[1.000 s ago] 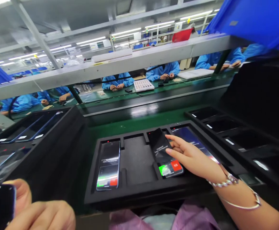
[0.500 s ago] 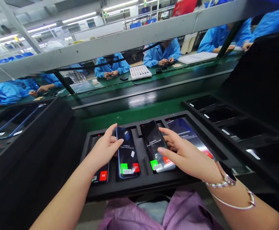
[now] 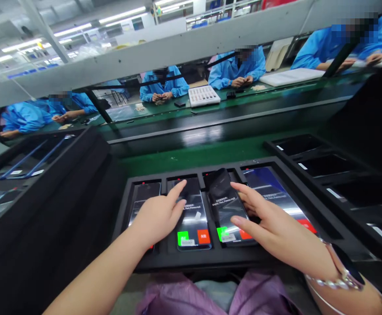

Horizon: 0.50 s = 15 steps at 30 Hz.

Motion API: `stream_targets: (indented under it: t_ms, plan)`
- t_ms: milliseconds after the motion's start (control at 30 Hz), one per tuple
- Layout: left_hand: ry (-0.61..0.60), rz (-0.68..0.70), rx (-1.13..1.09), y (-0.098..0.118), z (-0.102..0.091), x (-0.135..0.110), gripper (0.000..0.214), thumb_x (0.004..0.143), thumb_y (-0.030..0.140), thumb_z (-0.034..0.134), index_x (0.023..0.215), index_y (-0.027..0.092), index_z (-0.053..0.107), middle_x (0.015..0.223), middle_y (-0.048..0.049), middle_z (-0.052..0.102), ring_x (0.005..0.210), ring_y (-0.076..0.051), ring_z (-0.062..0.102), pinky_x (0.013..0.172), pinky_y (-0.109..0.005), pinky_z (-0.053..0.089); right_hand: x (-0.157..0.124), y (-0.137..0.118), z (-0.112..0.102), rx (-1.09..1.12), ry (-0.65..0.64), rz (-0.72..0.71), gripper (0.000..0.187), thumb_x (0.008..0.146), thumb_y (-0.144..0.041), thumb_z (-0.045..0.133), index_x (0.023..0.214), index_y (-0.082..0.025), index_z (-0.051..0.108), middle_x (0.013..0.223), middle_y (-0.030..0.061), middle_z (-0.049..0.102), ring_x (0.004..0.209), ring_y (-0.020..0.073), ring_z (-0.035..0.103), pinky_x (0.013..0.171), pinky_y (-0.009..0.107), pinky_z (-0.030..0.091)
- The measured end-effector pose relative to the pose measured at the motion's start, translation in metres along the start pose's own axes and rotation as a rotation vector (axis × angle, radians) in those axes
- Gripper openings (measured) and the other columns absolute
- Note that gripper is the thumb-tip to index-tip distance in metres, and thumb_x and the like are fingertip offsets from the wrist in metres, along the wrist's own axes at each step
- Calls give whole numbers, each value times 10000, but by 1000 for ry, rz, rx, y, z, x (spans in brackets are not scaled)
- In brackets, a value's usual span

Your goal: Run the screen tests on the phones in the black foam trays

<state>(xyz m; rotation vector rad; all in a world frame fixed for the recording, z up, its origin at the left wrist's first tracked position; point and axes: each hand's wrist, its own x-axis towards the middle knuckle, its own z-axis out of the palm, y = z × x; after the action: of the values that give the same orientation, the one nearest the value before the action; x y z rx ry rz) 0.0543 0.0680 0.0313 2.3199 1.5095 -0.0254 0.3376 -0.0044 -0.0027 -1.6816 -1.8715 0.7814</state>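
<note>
Askew over the third pocket from left in the black foam tray, a glossy black glass phone points lengthwise away; the nearer right hand clasps its right edge. The left hand touches the second-pocket dark glass phone, grip unclear.

Pretty bright, lit by long white ceiling tubes around 11 o'clock; glare on the glossy dark-green worktop near 12. Black foam trays at 9 go murky, edges stretched, far background soft.

"Tibet_Plateau.mp3" on 2 middle phones
</note>
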Motion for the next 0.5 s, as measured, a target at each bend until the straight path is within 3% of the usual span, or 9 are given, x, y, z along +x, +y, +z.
stream_targets:
  t_ms: [133,233,333,500]
  plan:
    - [29,68,-121,4,-1,-8,686,1029,544,452,1638,268,302,722,39,701,767,-239,686,705,-311,383,5,-4,-2,48,-25,16,910,919,-827,404,1597,-223,331,1154,118,649,1008,229,665,717,273,511]
    - [127,84,-132,2,-4,-16,703,1008,567,486,1618,247,347,698,48,669,713,-211,663,699,-299,390,8,-7,-3,85,-49,28,935,919,-849,359,1607,-222,275,1019,80,654,893,194,648,723,280,502]
    - [255,154,-145,-6,-3,-20,672,1005,582,482,1576,233,423,692,43,647,688,-192,651,685,-292,400,10,-8,-4,58,4,34,973,910,-884,301,1605,-204,267,906,51,644,794,181,613,755,308,504]
    - [493,439,-243,-19,2,-26,675,1012,685,425,1386,164,637,724,-21,681,698,-200,662,693,-315,454,6,-9,-12,-8,157,66,1064,847,-935,313,1573,-158,345,1049,97,685,937,256,666,867,401,532]
